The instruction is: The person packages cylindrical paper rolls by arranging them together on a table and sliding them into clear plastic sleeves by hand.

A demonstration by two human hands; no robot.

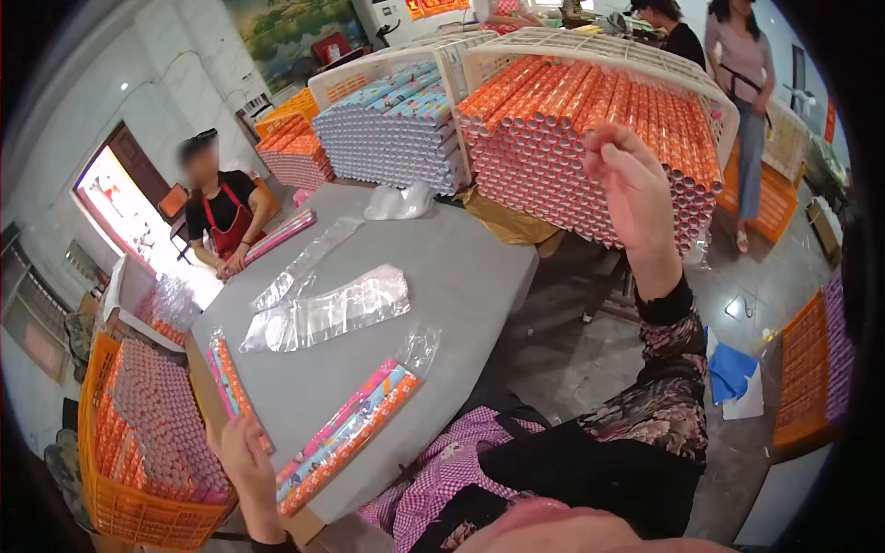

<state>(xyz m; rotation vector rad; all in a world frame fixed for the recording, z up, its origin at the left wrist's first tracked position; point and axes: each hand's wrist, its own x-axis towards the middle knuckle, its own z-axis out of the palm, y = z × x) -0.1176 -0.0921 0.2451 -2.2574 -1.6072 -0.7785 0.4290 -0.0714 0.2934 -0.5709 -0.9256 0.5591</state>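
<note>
Raised at the right, my right hand (pixel 631 189) is in front of the stack of orange tubes (pixel 590 92), its fingers curled with the tips close together; whether anything small is between them I cannot make out. My left hand (pixel 244 456) is low at the left table edge, beside a narrow pack of pink and orange rolls (pixel 235 387). Its fingers are partly apart, and nothing shows in them. A clear bag of pink, blue and orange rolls (pixel 350 433) lies on the grey table (pixel 461 267). Clear plastic bags (pixel 332 309) lie flat beyond it.
Across the table a co-worker (pixel 226 207) holds a pack of rolls (pixel 272 241). Blue tubes (pixel 392 129) fill a white crate at the back. An orange crate (pixel 152 516) of tubes stands at the left. Another person (pixel 742 83) stands at the right.
</note>
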